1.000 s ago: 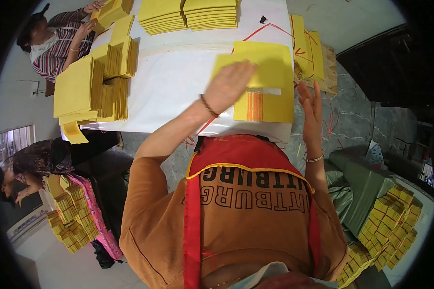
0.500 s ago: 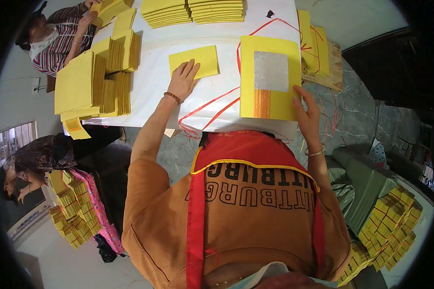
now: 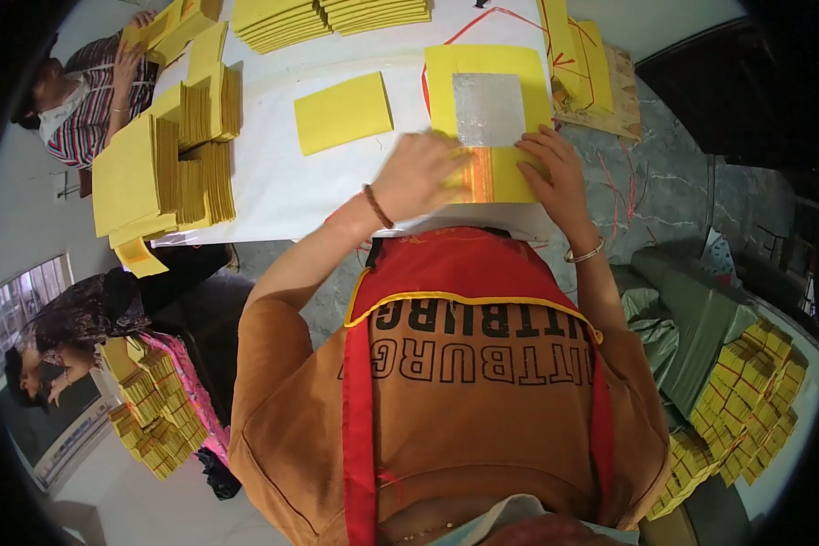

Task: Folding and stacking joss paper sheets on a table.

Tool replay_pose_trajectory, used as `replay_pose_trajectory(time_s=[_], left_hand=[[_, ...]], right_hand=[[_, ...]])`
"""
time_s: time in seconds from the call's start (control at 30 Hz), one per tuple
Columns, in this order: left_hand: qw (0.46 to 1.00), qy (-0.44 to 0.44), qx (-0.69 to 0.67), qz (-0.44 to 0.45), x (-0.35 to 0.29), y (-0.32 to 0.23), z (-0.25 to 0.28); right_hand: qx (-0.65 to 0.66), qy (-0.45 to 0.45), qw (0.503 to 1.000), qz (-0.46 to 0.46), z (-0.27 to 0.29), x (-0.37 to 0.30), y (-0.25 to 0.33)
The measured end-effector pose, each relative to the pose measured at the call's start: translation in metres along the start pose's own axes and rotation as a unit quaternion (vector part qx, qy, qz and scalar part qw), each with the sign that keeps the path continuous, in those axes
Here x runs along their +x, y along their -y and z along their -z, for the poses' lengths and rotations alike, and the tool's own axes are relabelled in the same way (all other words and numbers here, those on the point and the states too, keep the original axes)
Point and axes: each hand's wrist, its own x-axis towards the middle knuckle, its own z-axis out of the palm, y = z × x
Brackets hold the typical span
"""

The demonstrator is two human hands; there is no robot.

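Note:
In front of me on the white-covered table lies a yellow joss paper sheet (image 3: 446, 68) with a silver square and an orange band; whether it is one sheet or a stack, I cannot tell. My left hand (image 3: 419, 173) is over its lower left part, by the orange band, with fingers smeared by motion. On the right edge, my right hand (image 3: 558, 173) rests with fingers and thumb spread on the surface. A smaller plain yellow folded paper (image 3: 346, 114) lies to the left, apart from both hands.
Tall stacks of folded yellow paper (image 3: 136, 177) stand at the table's left, with more stacks (image 3: 378, 14) at the far side. Red string (image 3: 461, 35) runs across the table. Tied yellow bundles (image 3: 587, 68) sit on a wooden board at right. A co-worker (image 3: 91, 100) handles paper at far left.
My left hand has left the smaller folded paper and moved right onto the silver-square sheet. My right hand has shifted from the sheet's edge onto its surface. The whole view has shifted slightly.

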Motion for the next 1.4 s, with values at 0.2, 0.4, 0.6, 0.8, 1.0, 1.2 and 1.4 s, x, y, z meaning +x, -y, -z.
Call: replay_pose_trajectory(time_s=[0.2, 0.4, 0.6, 0.8, 1.0, 1.2, 1.4], left_hand=[[0.997, 0.080, 0.010, -0.005, 0.004, -0.014, 0.000], [0.964, 0.102, -0.242, 0.049, 0.012, -0.001, 0.008], [0.940, 0.110, -0.298, 0.125, 0.015, 0.007, 0.008], [0.880, 0.144, -0.391, 0.230, 0.015, 0.015, 0.010], [0.863, 0.144, -0.410, 0.258, 0.014, 0.021, 0.006], [0.856, 0.152, -0.423, 0.254, 0.013, 0.026, 0.003], [0.840, 0.115, -0.450, 0.282, 0.012, 0.024, 0.002]], right_hand=[[0.064, -0.002, 0.998, -0.021, 0.000, 0.001, -0.001], [0.240, 0.032, 0.963, -0.116, 0.006, -0.001, -0.013], [0.309, 0.048, 0.937, -0.155, 0.011, 0.001, -0.010], [0.307, 0.051, 0.936, -0.162, 0.010, 0.001, -0.014], [0.268, 0.066, 0.947, -0.162, 0.010, -0.001, -0.016], [0.272, 0.069, 0.948, -0.149, 0.011, -0.002, -0.013], [0.275, 0.066, 0.954, -0.098, 0.008, -0.006, -0.015]])
